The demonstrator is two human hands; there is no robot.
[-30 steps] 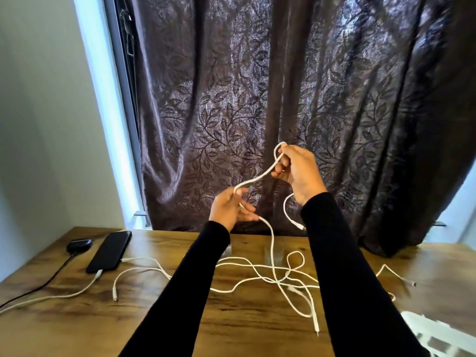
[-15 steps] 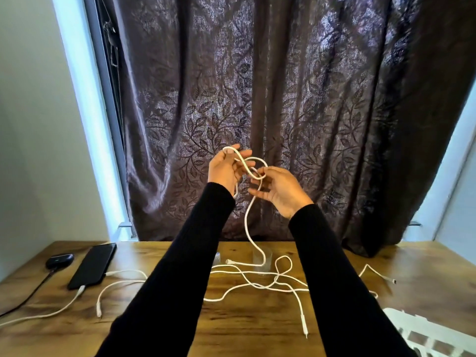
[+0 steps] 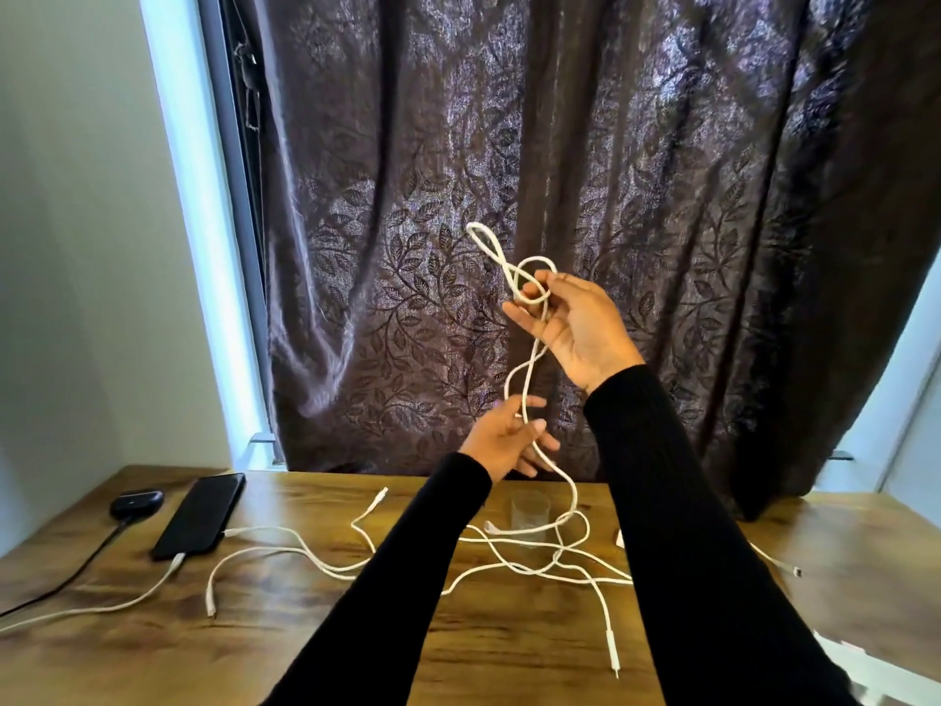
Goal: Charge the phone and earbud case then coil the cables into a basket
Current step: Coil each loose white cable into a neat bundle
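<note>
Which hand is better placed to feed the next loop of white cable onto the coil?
Left. The left hand sits low on the cable's hanging run, while the right hand pinches the loops.

Wood-grain table (image 3: 509, 654); glossy phone (image 3: 201, 514); leaf-patterned cloth curtain (image 3: 662, 196).

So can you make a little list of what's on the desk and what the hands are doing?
right hand: raised, holding loops of a white cable
left hand: lower, fingers loosely around the same cable
phone: flat on the desk, white cord plugged in
earbud case: left of the phone, dark cord attached
loose cables: tangled on the desk
glass: behind the tangle
basket: only a white corner shows
</note>
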